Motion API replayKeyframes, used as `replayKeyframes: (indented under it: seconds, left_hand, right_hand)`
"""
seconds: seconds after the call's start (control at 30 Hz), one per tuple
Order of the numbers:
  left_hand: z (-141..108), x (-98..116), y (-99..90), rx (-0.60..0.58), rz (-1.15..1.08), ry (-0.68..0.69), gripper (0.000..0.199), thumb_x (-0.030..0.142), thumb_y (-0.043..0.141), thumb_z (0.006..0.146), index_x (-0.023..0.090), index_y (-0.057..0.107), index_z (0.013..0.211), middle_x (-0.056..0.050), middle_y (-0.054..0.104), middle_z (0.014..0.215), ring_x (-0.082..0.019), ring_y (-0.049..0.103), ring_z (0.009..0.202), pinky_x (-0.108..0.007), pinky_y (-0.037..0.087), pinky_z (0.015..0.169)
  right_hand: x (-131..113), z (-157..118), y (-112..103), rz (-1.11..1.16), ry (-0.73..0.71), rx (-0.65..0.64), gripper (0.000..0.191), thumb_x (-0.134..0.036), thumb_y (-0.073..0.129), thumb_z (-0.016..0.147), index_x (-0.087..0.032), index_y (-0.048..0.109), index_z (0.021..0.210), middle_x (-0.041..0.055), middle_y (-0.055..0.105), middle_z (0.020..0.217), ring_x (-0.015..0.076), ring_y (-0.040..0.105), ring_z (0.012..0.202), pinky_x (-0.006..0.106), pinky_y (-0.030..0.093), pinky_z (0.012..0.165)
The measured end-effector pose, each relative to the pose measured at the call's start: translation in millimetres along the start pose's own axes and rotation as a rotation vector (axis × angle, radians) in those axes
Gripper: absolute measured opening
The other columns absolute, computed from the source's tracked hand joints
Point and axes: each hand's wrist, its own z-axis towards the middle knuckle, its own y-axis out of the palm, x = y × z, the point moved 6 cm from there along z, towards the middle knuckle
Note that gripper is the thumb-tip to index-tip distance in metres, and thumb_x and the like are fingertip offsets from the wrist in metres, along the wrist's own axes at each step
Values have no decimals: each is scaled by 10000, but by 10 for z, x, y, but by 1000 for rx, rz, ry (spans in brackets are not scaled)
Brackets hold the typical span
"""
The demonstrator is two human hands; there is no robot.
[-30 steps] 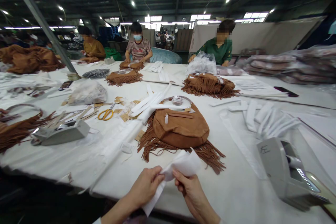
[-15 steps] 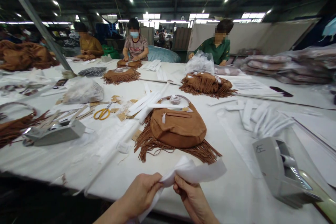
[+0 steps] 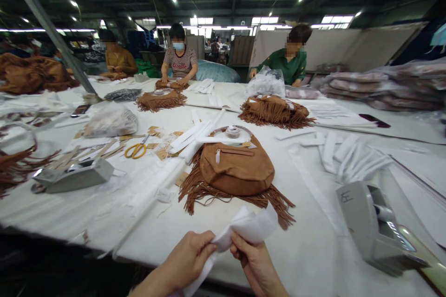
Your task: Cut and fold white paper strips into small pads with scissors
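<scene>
Near the table's front edge, my left hand (image 3: 191, 256) pinches a strip of white paper (image 3: 256, 225). My right hand (image 3: 253, 256) grips the same paper close beside it, thumb on top. The paper fans out above my right hand, and a tail of it hangs below my left hand. Just beyond both hands lies a brown fringed bag (image 3: 237, 169) with a zipper across its front, its fringe spread to both sides. A coiled, wrapped strap (image 3: 232, 132) rests at the top of the bag.
Grey tape dispensers stand at right (image 3: 376, 222) and left (image 3: 75, 176). Yellow-handled scissors (image 3: 135, 149) lie left of the bag, white strips (image 3: 344, 153) to the right. More fringed bags (image 3: 277, 112) lie farther back. Three people work across the table (image 3: 139, 222).
The paper's free end has swung up and inward from the right, while both hands stay almost in place. At far left, the fringed item has shifted left. The person in stripes has moved their hands apart.
</scene>
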Motion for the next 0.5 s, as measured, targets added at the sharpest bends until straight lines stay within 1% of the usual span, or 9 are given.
replayKeyframes:
  seconds: [0.1, 0.2, 0.27, 0.37, 0.43, 0.5]
  left_hand:
    - [40, -72, 41, 2, -69, -43, 280, 331, 421, 896, 190, 411, 655, 53, 382, 562, -90, 371, 550, -230, 238, 540]
    - [121, -195, 128, -4, -191, -85, 330, 415, 447, 878, 172, 458, 656, 49, 405, 584, -88, 379, 570, -220, 255, 531]
    - [179, -295, 209, -27, -317, -144, 367, 500, 468, 847, 168, 482, 692, 43, 435, 599, -93, 407, 553, -216, 289, 509]
    - [233, -405, 330, -85, -509, -264, 438, 607, 511, 769, 169, 506, 780, 40, 467, 605, -110, 452, 488, -242, 379, 473]
    - [251, -423, 370, -102, -574, -313, 468, 632, 537, 728, 171, 513, 806, 39, 478, 592, -118, 462, 461, -273, 422, 471]
    - [264, -415, 373, -93, -595, -340, 466, 633, 549, 705, 178, 511, 796, 39, 479, 573, -120, 455, 449, -284, 426, 470]
  right_hand:
    - [63, 39, -43, -2, 25, 22, 327, -333, 900, 511, -106, 715, 657, 20, 621, 517, 64, 502, 473, 154, 378, 448]
    - [126, 80, -97, 24, 71, 76, 361, -295, 911, 478, -101, 720, 715, 17, 639, 564, 68, 525, 485, 149, 404, 441]
    - [152, 106, -127, 51, 100, 118, 383, -273, 918, 452, -109, 712, 729, 12, 647, 596, 74, 538, 493, 151, 418, 432]
    - [174, 152, -166, 61, 114, 158, 399, -272, 922, 430, -122, 693, 720, 7, 637, 593, 90, 545, 491, 168, 429, 413]
    - [198, 200, -200, 40, 108, 172, 405, -292, 923, 424, -134, 677, 704, 5, 627, 580, 103, 548, 486, 183, 431, 403]
    - [235, 262, -234, 12, 100, 173, 414, -329, 921, 420, -150, 659, 685, 2, 614, 565, 110, 546, 477, 196, 433, 401]
